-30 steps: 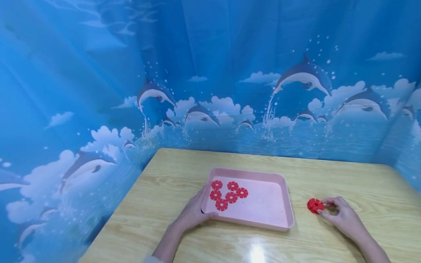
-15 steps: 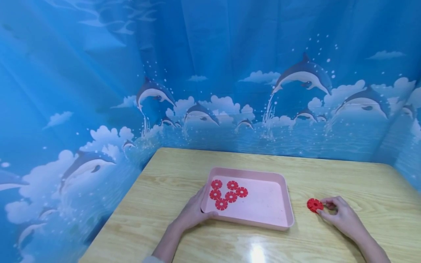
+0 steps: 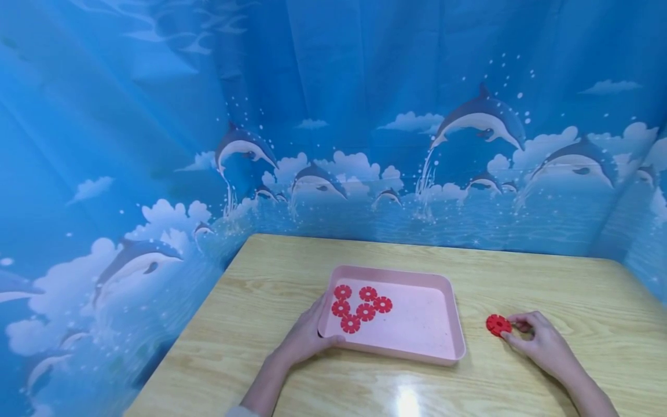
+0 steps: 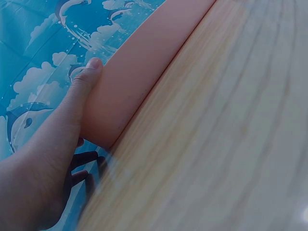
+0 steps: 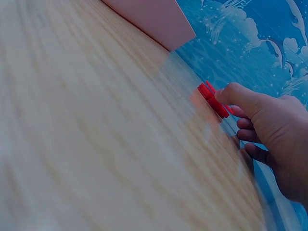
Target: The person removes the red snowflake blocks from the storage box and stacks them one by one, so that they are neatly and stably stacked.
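In the head view a pink tray lies on the table, with several red notched plastic discs flat in its left half. My left hand grips the tray's near left corner, thumb along the front wall and fingers up the left side. The left wrist view shows that thumb against the tray's outer wall. To the right of the tray, my right hand pinches red notched discs that overlap in a small stack. From the right wrist, the stack appears edge-on, low over or touching the table.
The wood-grain table extends around the tray on all sides. A blue curtain printed with dolphins and clouds hangs behind it and along its left. Between the tray and the right hand lies a strip of bare tabletop.
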A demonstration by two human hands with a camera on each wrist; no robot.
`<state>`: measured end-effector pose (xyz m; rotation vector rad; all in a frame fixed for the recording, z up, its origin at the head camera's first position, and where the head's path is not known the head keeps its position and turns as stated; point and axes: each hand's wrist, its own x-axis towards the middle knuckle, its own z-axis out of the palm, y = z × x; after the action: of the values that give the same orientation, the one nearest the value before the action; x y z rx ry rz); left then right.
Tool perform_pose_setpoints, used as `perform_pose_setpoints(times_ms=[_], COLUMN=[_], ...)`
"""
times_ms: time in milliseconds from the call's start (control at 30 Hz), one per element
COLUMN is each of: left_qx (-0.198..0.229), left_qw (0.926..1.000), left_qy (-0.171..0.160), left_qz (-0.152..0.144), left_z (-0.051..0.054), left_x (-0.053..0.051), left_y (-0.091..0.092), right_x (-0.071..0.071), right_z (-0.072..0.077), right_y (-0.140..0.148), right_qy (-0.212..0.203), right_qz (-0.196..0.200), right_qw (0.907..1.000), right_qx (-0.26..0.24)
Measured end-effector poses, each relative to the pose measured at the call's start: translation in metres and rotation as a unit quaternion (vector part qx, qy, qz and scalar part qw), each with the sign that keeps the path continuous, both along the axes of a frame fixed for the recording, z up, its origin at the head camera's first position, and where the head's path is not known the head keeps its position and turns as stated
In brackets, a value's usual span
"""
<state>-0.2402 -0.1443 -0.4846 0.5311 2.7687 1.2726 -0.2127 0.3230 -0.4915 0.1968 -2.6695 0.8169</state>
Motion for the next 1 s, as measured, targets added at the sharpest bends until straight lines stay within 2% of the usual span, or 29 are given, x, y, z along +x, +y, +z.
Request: perform_pose_setpoints(times_ms=[1000], left_qx=[0.006], left_qw=[1.0], left_qy=[-0.006], left_qz=[0.004], left_z=[0.0006], left_x=[0.0005], left_y=[-0.0001], right_x=[0.0011], right_z=[0.0019], right_y=[0.0003], right_qy=[-0.021], right_qz=[0.002], right_qw=[0.9998], right_qx=[0.004])
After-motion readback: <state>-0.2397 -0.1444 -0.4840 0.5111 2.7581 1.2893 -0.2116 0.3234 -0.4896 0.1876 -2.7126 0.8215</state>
